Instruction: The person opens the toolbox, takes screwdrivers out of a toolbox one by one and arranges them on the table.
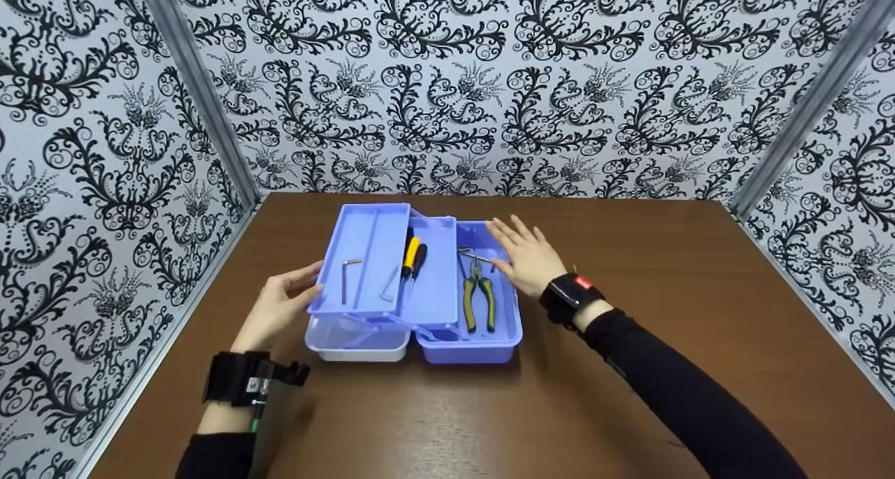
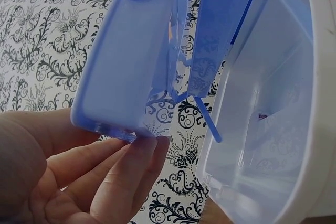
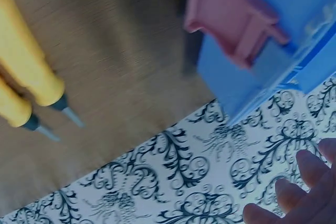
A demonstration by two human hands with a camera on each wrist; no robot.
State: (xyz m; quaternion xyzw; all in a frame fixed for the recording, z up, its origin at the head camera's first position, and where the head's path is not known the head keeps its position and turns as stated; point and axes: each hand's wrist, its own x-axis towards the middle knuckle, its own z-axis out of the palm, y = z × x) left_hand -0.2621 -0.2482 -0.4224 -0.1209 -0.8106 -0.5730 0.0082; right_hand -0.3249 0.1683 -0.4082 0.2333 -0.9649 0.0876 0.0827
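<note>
A blue-violet toolbox [image 1: 470,354] stands unfolded on the table. My left hand [image 1: 271,310] grips the left edge of its raised upper tray [image 1: 384,245]; in the left wrist view, fingers and thumb meet at the end of that tray [image 2: 121,61]. Two hex keys, one reddish [image 1: 344,284] and one silvery [image 1: 387,294], lie in it. In the middle tray [image 1: 435,290] are a yellow screwdriver [image 1: 411,250] and a black one [image 1: 419,256]. Pliers [image 1: 470,308] with green-yellow handles lie in the deep right compartment. My right hand [image 1: 535,261], fingers straight, is at that compartment's right edge.
A whitish lid half [image 1: 360,355] lies under the raised trays. In the right wrist view, two yellow-handled tools [image 3: 29,56] lie on the wood, with a pink latch [image 3: 228,14] on a blue wall. Patterned walls [image 1: 461,80] enclose the brown table [image 1: 657,290].
</note>
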